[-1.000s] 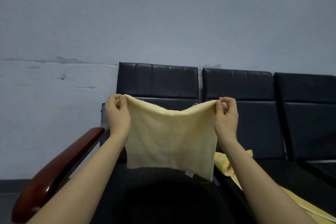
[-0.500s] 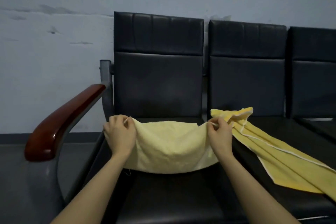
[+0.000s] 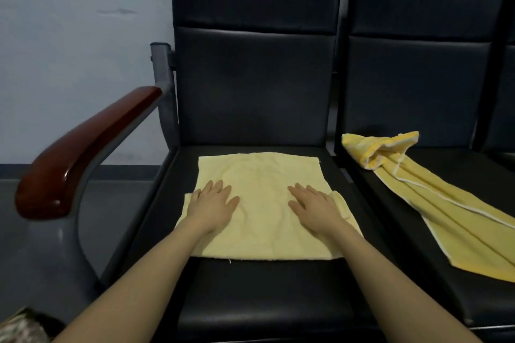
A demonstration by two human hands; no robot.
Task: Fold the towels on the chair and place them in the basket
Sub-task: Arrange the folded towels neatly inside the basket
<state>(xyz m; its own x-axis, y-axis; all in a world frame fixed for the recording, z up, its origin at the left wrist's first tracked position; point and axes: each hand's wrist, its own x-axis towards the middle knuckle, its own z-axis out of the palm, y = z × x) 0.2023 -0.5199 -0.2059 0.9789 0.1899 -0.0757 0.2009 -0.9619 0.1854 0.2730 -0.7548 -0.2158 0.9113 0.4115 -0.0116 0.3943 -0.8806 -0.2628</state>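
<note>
Both forearms reach over the front of the chair seat (image 3: 250, 301), and the pale towel (image 3: 262, 203) that hung pinched by its top corners a second ago now lies spread on the seat. The left hand (image 3: 213, 207) and right hand (image 3: 313, 210) rest flat on it, fingers straight and slightly spread, pinching nothing. It looks ready for its first fold. Farther right, a second yellow towel (image 3: 434, 203) lies rumpled on the neighbouring seat. No basket can be made out with certainty.
</note>
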